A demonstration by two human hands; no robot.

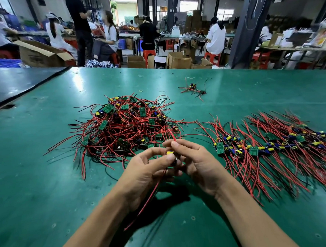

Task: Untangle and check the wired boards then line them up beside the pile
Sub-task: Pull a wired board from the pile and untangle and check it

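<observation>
Your left grip (147, 172) and right grip (197, 163) both pinch one wired board (170, 153) toward the front edge of the bench (39, 184), its red wires (152, 194) trailing toward you, with the laid-out row (267, 146) lying rightward, nearest your right grip.

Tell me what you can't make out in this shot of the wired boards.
Head view only.
Held board: mostly covered by the fingers of the left hand and right hand; only a yellow part shows.
Pile: lower boards buried under red wires.
Lined-up row: cut off by the right edge.
Far stray board: too small for detail.
</observation>
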